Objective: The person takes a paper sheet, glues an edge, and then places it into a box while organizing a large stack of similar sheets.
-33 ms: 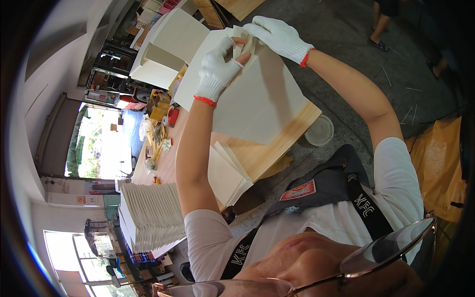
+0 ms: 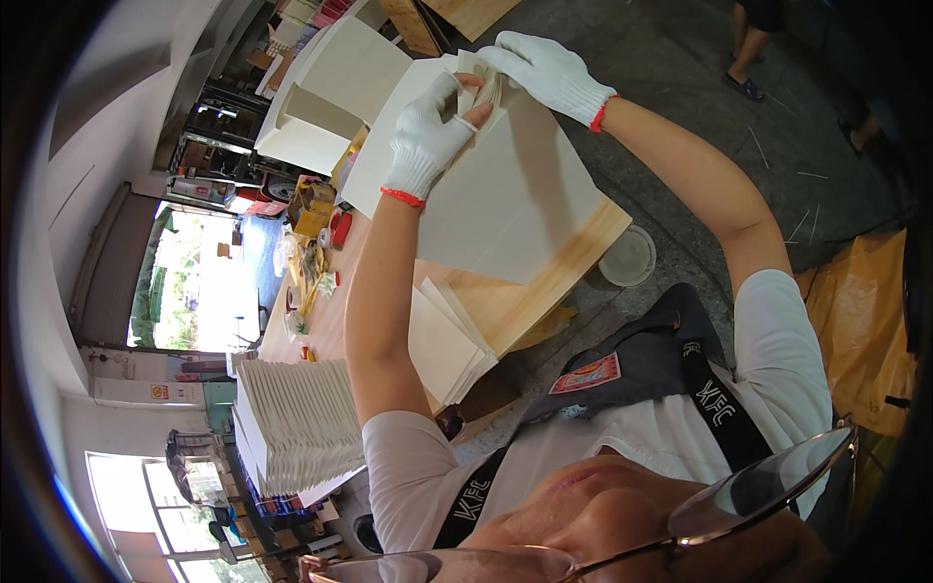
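Large cream paper sheets [image 2: 505, 214] lie on the wooden table [image 2: 583, 248], with several layered edges fanned up at their far end. My left hand [image 2: 428, 136], in a white knit glove with a red cuff and bare thumb and fingertip, grips these layered edges from the left. Opposite it, my right hand [image 2: 549, 78], gloved in white, bends over the far edge of the same sheets; its fingertips are partly hidden behind the paper. Under my left forearm, a smaller stack of cream sheets [image 2: 442, 340] rests at the table's near edge.
A tall pile of folded white sheets [image 2: 296, 423] stands at near left. Further off are more large cream boards [image 2: 350, 73]. Tape rolls and a yellow box [image 2: 311, 206] lie along the table's left. A round bucket [image 2: 627, 256] is beside the table; another person's legs [image 2: 746, 44] show at far right.
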The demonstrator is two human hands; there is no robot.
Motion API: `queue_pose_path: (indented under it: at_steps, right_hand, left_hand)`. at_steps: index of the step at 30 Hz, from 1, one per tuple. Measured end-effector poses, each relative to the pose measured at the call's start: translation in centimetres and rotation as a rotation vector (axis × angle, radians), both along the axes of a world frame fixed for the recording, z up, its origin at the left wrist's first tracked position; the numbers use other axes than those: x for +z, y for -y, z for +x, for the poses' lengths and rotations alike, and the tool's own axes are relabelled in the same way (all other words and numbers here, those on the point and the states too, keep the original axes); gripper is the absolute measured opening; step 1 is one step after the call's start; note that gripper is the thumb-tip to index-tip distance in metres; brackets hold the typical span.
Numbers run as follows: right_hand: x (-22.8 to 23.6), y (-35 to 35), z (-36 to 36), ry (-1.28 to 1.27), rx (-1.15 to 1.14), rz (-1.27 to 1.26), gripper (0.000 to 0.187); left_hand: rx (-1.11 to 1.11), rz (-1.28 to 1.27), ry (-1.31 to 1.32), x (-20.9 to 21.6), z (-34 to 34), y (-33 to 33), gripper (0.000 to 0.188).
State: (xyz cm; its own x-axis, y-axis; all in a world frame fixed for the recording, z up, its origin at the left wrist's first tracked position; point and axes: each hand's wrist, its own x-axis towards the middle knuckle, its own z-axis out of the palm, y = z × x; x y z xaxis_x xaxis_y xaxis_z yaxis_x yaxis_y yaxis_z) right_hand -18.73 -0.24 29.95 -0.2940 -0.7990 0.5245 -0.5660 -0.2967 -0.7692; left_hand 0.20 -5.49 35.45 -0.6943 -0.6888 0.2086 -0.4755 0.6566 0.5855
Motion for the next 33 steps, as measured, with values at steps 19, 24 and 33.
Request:
queue_pose_path:
  at_steps: [19,24,33]
  right_hand:
    - [0.6,-1.0,-0.6,0.305,0.208,0.072,0.053]
    - [0.6,-2.6,-2.5,-0.559,-0.075,0.161,0.041]
    - [0.0,-1.0,-1.8,-0.245,0.039,0.128,0.035]
  left_hand:
    - [-0.094,-0.157,-0.045,-0.7,0.1,-0.1,0.04]
    - [-0.052,-0.266,0.058,0.4,0.1,-1.0,0.038]
    - [-0.033,-0.07,0.11,0.6,0.1,-0.8,0.028]
